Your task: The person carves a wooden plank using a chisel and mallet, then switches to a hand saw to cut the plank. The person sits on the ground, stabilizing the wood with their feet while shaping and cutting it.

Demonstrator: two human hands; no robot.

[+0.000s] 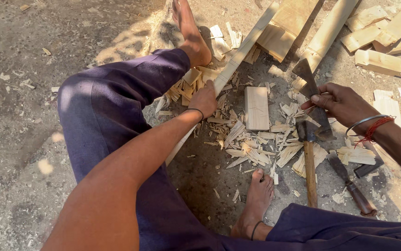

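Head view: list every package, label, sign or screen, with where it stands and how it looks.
None in view. There are only bare things on the ground: pale wood blocks at upper right, wood chips in the middle, a long pale strip under the left hand, and a dark metal blade in the right hand.

left hand (pixel 203 98) grips wooden slat (pixel 237 58) | right hand (pixel 340 103) holds adze (pixel 313 95)

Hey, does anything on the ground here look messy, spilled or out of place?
Yes: pale wood chips lie strewn over the ground between the bare feet, around a hammer and a chisel. The left hand grips a long wooden strip; the right hand holds a dark blade.
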